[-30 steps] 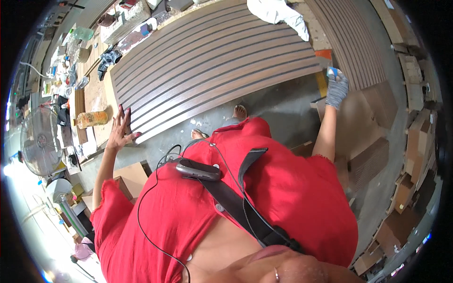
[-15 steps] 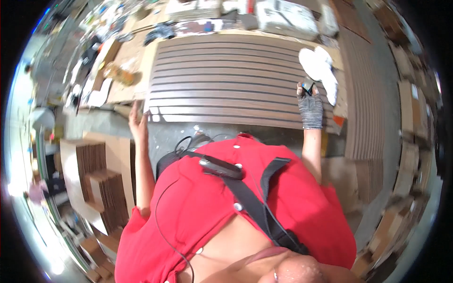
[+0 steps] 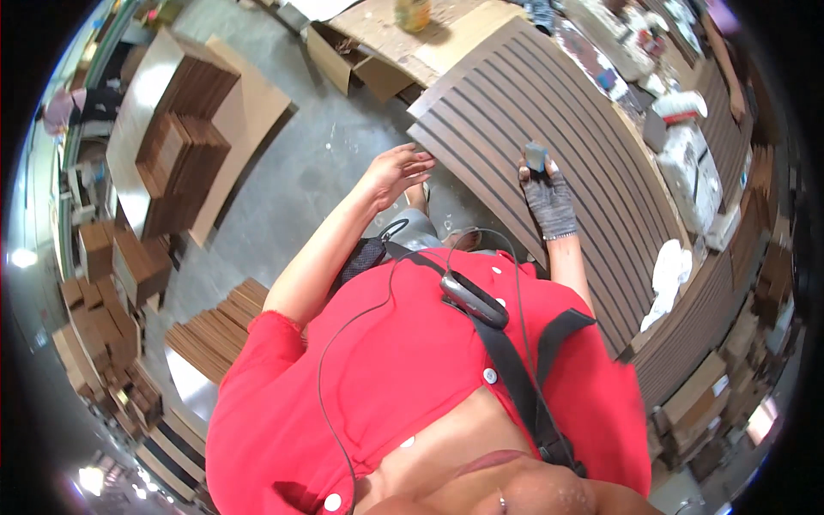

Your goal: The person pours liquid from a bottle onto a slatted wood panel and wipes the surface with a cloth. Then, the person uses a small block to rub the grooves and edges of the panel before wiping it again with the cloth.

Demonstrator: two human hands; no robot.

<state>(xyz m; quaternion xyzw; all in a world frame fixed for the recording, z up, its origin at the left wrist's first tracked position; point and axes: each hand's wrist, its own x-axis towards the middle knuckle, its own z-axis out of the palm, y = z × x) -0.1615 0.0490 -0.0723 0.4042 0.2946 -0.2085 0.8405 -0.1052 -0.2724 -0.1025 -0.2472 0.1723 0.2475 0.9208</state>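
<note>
A slatted brown panel (image 3: 493, 112) with dark parallel grooves lies on the workbench ahead and to the right. Over it is my right hand (image 3: 549, 203), in a grey glove that leaves the fingertips bare. Its fingers are closed on a small grey-blue block (image 3: 536, 158), whose exact kind I cannot make out. My bare left hand (image 3: 400, 176) hangs in the air beside the panel's left edge, fingers loosely apart and nothing in them. On the panel's right end rests a crumpled white cloth (image 3: 669, 276).
An open cardboard box (image 3: 330, 60) stands below the bench's left corner, near a bottle (image 3: 413, 14). Stacked flat cardboard (image 3: 184, 86) is at the left across the grey floor (image 3: 292, 172). White wrapped packs (image 3: 691, 184) line the far side, where another person's arm (image 3: 728, 64) shows.
My view and body have turned left, so the panel now slants to the right. My right hand has moved inward over the panel with the block; my left hand has left the panel's corner.
</note>
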